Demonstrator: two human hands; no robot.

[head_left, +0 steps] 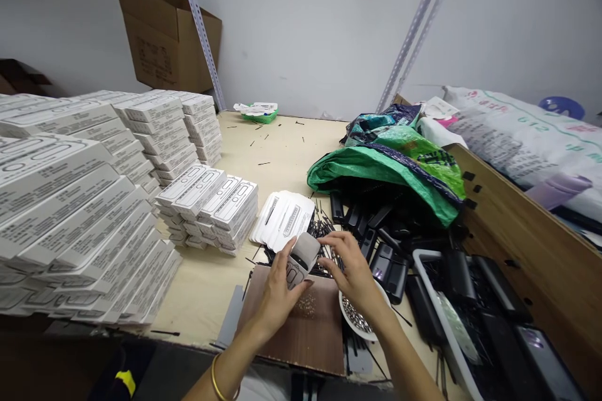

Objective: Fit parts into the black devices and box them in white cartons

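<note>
Head view: small white box (295, 275) tilted above the brown board (291, 338), near edge of table. Left hand (278, 280): fingers closed around the box, thumb along the near side. Right hand (348, 263): thumb and fingers parted, just beside the grey upper end (306, 246) of the box; contact not possible to tell.

Handling, by judgement: probably light; thin card, stiff along edges, easily dented mid-panel; smooth faces possibly slippery. Hold by the long sides, near the corners. Avoid squeezing the upper end.

Surface: pale table (291, 150), strewn with thin black sticks (320, 223). Right of board, white bowl (368, 336) of small metal parts (355, 316). Farther right, dark cases (385, 263) and pale-rimmed tray (426, 291). Far right, green bag (371, 165). Left, stacked printed boxes (94, 187); beyond the board, flat white cards (286, 219).

Room: plain pale wall (301, 31), perforated metal uprights (200, 24), open brown carton (160, 43) far left, white sack (522, 131) far right.
</note>
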